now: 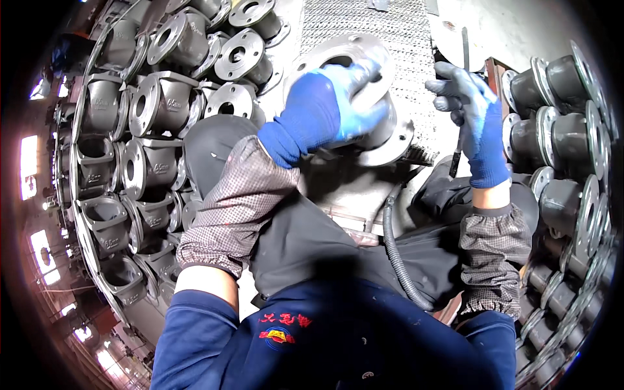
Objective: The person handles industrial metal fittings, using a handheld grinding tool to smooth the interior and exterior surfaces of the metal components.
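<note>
My left hand, in a blue glove, grips the upper flange of a grey flanged valve body. Its fingers curl over the rim beside the central hole. The casting's other flange rests lower and to the right, with a bolt hole showing. My right hand, also gloved in blue, is raised to the right, apart from the casting. Loosely bent fingers hold a long, thin dark rod that runs past the palm. The rod's lower end shows beside my wrist; its exact kind is unclear.
Several rows of similar grey castings stand on the left. More flanged castings are stacked on the right. A patterned, rough-looking surface lies ahead. Between my legs runs a grey corrugated hose.
</note>
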Demonstrator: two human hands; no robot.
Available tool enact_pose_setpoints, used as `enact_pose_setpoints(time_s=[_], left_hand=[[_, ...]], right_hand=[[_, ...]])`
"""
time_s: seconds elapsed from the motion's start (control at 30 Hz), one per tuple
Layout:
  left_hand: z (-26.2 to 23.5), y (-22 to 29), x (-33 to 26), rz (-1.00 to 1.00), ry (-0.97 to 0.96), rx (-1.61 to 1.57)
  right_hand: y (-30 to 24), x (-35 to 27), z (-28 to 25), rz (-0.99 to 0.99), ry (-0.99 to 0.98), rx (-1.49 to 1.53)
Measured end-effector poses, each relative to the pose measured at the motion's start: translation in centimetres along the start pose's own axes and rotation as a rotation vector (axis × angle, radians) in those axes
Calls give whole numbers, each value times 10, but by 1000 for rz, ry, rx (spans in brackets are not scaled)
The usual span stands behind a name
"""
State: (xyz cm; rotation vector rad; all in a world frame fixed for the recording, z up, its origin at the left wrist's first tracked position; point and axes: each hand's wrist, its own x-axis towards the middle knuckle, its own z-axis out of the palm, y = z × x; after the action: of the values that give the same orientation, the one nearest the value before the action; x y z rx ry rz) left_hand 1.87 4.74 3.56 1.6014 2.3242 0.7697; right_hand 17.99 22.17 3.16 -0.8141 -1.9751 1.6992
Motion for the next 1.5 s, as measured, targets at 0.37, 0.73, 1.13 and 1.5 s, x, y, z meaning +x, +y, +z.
enact_pose_setpoints(time_s=[0.37, 0.73, 1.13, 1.5], left_hand=[[29, 13, -38, 468, -133, 84], [13, -75, -65, -488, 268, -908], [10, -82, -71, -641, 286, -1486], [-31, -74, -83, -453, 381, -779]], right_hand=[[27, 1, 13, 170, -43, 73], [43, 11, 25, -161, -180, -361], [9, 6, 80, -519, -218, -264], [-7, -9, 91, 142, -86, 14]])
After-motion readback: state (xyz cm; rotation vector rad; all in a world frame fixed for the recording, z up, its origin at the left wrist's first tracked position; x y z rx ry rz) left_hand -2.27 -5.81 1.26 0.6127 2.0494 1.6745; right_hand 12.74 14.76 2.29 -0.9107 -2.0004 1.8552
